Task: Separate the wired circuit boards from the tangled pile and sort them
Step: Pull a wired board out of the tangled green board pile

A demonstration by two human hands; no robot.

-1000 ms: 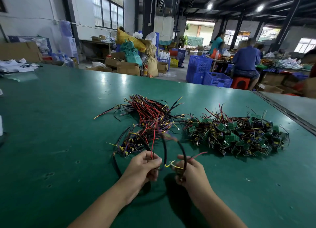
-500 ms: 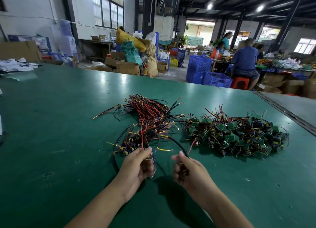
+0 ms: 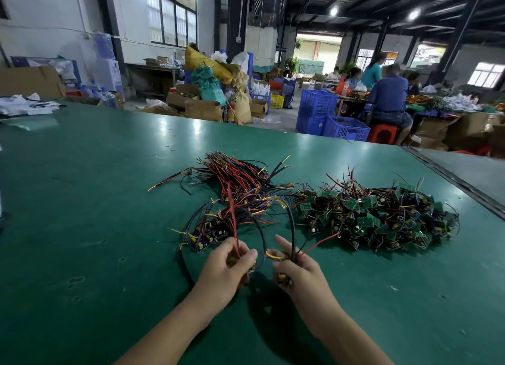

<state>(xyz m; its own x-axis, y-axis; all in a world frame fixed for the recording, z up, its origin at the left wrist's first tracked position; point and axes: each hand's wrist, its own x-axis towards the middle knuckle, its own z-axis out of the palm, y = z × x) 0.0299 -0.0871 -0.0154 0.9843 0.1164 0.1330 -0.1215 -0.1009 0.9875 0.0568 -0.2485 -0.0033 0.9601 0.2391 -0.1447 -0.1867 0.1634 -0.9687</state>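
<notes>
The job looks about half done, perhaps less. In the middle of the frame lies a bundle [image 3: 240, 192] whose red, black and yellow wires run mostly one way, fanning toward the upper middle, with dark boards gathered at its lower left end; I take this for the sorted lot. Right of centre sits the pile [image 3: 382, 217], a dense heap of small green boards with short wires pointing every way. It touches the bundle's right edge and looks at least as big as the bundle, so much remains to pull apart. Both rest on the green table [image 3: 82, 214]. At lower middle, the left hand [image 3: 228, 266] has its fingers curled round red and black wires [image 3: 232, 228] that rise into the bundle; whether a board sits in its palm cannot be told. The right hand [image 3: 299, 273] grips a few more wires, black and red, with its forefinger raised and a small board [image 3: 284, 280] showing by its thumb. Yellow and purple strands loop between the two hands, so this piece seems not yet free.
</notes>
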